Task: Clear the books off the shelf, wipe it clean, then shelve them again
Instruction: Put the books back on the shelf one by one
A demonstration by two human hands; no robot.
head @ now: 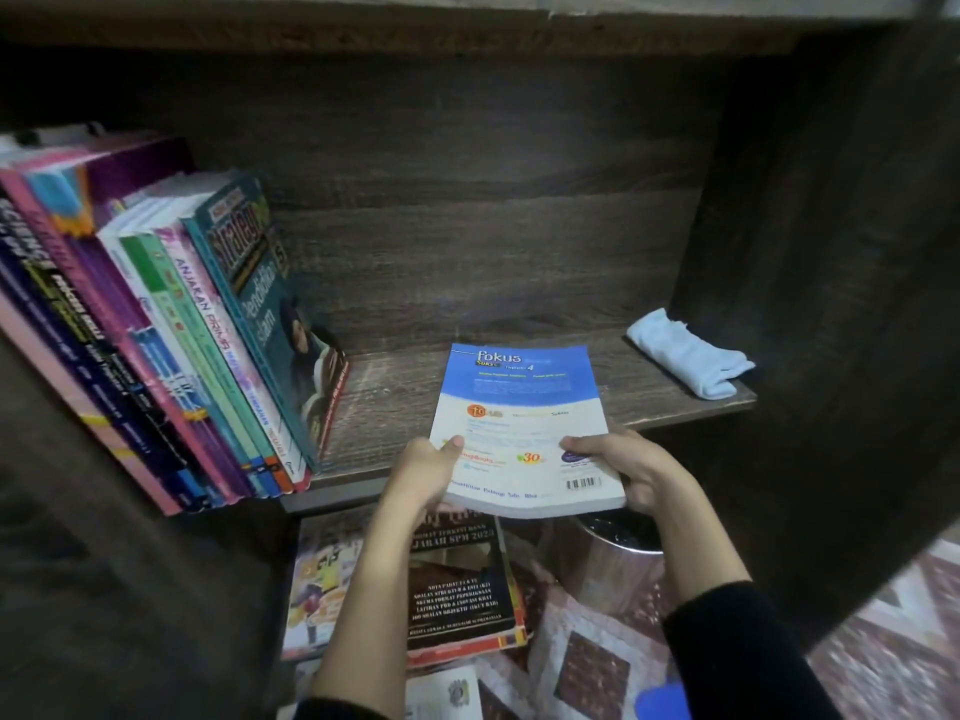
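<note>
at the far left a row of books (171, 345) stands leaning on the shelf (395, 402), with the teal strategi book (270, 324) at its open end. to the right of it the board is bare wood. my left hand (426, 470) grips the near-left corner of the fokus workbook (524, 428), thumb on top and fingers curled beneath. my right hand (634, 470) holds the near-right corner the same way. the workbook lies flat, back cover up, its far end over the board and its near end out past the front edge. whether it touches the wood i cannot tell. at the far right of the shelf a folded pale blue cloth (685, 356) lies well apart from the books. below my wrists more books (457, 589) lie stacked on the floor beside a metal tin (613, 558).

i judge this as the reshelving step, roughly midway — the cloth is set down and part of the row is in place. the next move calls for tipping the workbook upright, spine outward, and sliding it against the teal one.
</note>
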